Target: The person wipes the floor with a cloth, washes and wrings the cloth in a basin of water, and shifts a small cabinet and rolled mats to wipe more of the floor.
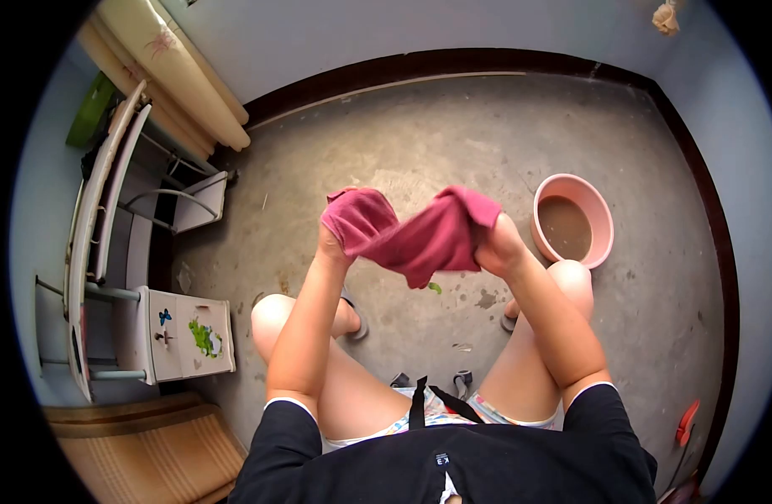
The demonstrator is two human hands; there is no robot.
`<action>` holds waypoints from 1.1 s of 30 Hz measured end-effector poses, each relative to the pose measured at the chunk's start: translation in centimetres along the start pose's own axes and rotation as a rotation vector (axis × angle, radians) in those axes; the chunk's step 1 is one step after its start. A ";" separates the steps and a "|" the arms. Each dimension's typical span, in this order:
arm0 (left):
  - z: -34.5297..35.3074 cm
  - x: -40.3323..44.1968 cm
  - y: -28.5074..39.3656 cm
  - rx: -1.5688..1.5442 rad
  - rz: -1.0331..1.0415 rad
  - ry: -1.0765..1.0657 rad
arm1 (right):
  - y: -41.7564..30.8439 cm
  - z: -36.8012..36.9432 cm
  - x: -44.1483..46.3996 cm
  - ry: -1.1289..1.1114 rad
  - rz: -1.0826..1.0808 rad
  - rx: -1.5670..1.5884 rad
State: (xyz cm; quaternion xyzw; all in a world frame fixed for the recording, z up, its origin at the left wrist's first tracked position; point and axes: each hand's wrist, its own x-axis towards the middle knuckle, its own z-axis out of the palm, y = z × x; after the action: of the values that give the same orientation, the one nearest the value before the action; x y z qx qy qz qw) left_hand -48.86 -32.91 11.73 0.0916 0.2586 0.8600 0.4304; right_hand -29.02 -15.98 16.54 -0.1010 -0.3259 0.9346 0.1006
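A dark pink cloth [432, 235] hangs in loose folds between my two hands, above the grey concrete floor. My left hand [334, 239] grips its left end, and most of the fingers are hidden under the fabric. At the other end, my right hand [501, 248] is closed on the cloth's right edge. The middle of the cloth sags and a corner droops down. To the right of my right hand, a pink basin [603, 220] with murky brown water stands on the floor by my right knee.
On the left stand a desk with a small white cabinet [191, 334] and cream curtains [163, 63]. A brown woven mat [155, 441] lies at the lower left. A red-handled object [687, 422] is at the lower right. Walls with dark skirting bound the floor [403, 126].
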 end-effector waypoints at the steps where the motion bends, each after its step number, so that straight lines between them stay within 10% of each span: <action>1: 0.1 0.1 0.2 0.000 0.003 0.002 | 0.5 -0.3 0.6 0.219 -0.067 0.189; 5: 1.4 0.4 0.2 0.122 0.131 0.055 | 1.8 -1.1 0.9 0.192 0.073 0.198; 11: 0.8 0.4 0.5 0.179 0.183 0.091 | -1.0 0.6 -1.4 -0.845 0.294 -0.592; 15: 1.6 -0.1 -0.4 0.159 0.071 0.045 | 0.4 0.6 -0.2 -0.196 -0.054 -0.897; 24: 4.5 -1.2 -4.5 0.462 -0.434 -0.110 | 1.7 2.2 0.3 -0.285 -0.513 -1.298; 26: 3.5 -0.2 -4.6 0.542 -0.454 -0.242 | 1.9 2.5 0.4 -0.176 -0.888 -1.546; 33: 5.0 -0.5 -4.5 0.677 -0.527 -0.161 | 1.2 0.8 0.3 -0.333 -0.439 -1.190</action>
State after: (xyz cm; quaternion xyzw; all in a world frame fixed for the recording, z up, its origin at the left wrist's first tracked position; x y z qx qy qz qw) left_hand -43.59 -29.26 13.66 0.2250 0.5060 0.5776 0.5997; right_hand -29.63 -17.27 16.37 0.0757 -0.8116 0.5556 0.1642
